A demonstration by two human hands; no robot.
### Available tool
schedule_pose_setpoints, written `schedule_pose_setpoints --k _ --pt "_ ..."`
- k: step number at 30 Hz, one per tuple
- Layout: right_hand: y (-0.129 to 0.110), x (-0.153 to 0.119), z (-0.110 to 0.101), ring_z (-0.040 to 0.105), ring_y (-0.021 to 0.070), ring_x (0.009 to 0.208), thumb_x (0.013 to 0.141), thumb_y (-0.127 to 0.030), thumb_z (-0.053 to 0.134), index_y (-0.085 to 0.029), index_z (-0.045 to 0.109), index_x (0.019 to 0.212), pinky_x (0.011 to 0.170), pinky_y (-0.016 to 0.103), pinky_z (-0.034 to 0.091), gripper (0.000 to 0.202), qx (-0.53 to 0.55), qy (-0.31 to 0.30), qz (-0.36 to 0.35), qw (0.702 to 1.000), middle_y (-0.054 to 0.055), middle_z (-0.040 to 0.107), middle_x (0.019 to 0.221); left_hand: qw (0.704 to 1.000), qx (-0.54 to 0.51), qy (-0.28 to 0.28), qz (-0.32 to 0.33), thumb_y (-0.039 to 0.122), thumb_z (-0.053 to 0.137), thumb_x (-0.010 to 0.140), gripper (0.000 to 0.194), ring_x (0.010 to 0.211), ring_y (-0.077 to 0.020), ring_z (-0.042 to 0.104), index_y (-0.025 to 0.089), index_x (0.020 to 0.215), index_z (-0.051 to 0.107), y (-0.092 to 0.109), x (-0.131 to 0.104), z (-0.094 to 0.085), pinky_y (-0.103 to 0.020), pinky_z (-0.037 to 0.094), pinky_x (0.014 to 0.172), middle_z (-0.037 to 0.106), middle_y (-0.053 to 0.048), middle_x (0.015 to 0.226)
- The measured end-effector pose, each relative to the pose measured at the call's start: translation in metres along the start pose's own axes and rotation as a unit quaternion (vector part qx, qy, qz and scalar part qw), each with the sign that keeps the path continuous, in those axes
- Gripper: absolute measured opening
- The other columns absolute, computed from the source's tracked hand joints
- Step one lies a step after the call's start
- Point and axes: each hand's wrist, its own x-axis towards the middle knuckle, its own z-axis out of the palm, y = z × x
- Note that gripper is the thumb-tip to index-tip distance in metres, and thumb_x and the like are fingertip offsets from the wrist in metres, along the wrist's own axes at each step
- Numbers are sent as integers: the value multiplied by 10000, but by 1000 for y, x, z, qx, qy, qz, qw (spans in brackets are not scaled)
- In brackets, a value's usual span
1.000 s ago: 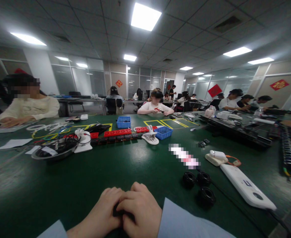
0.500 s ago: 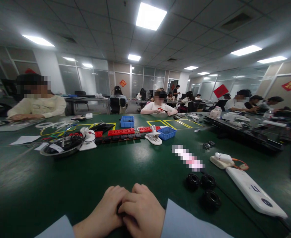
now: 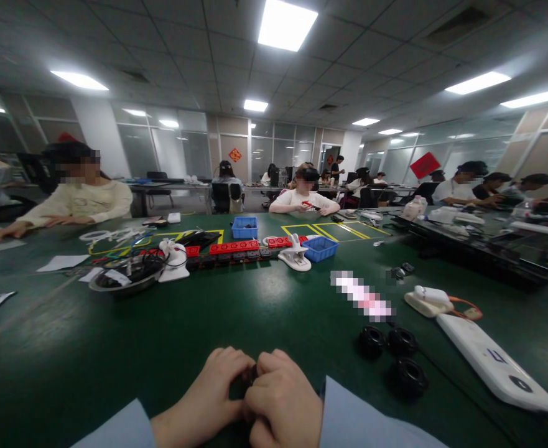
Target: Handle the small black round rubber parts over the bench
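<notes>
Close to the bottom edge of the view, my left hand (image 3: 213, 395) and my right hand (image 3: 283, 398) meet over the green table (image 3: 162, 330). Both have curled fingers, with the fingertips touching or nearly so. Something dark shows in the gap between them, but it is too shadowed to make out. To the right of my right hand lie several round black ring-shaped parts (image 3: 408, 376). A white device (image 3: 500, 367) with a dark round spot rests beyond them.
Farther back are a metal bowl (image 3: 124, 285) of black cables, a white clip stand (image 3: 295, 256), red socket strips (image 3: 234, 247) and a blue bin (image 3: 320, 249). A long black frame (image 3: 469, 249) lies right. Co-workers sit around; one hand (image 3: 3, 233) reaches over the table at left.
The view has turned slightly left, so things appear farther right. A small gap has opened between my hands. The co-worker at left has stretched an arm out leftward.
</notes>
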Motion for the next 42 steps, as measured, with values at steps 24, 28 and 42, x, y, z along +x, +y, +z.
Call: schedule_pose_setpoints --k 24,28,42 --pt "17 7 -8 487 184 758 840 -520 454 -173 590 794 685 329 294 375 -35 -3 182 983 38 612 779 1000 14 -15 -15 325 697 661 273 836 -212 509 191 873 589 -1 2 0 -326 352 755 600 -16 886" --pt "13 4 -12 487 195 829 788 -513 544 -177 574 943 740 338 310 371 6 56 184 981 40 594 874 1000 15 -12 -7 391 673 681 277 823 -204 500 196 851 575 -3 1 0 -319 349 745 593 -15 884" --pt "5 2 -9 450 183 852 760 -337 627 -190 612 911 733 311 361 212 12 40 145 989 33 554 859 1000 28 -12 -7 272 622 692 145 804 -190 495 187 784 549 6 1 -2 -312 347 748 581 -5 835"
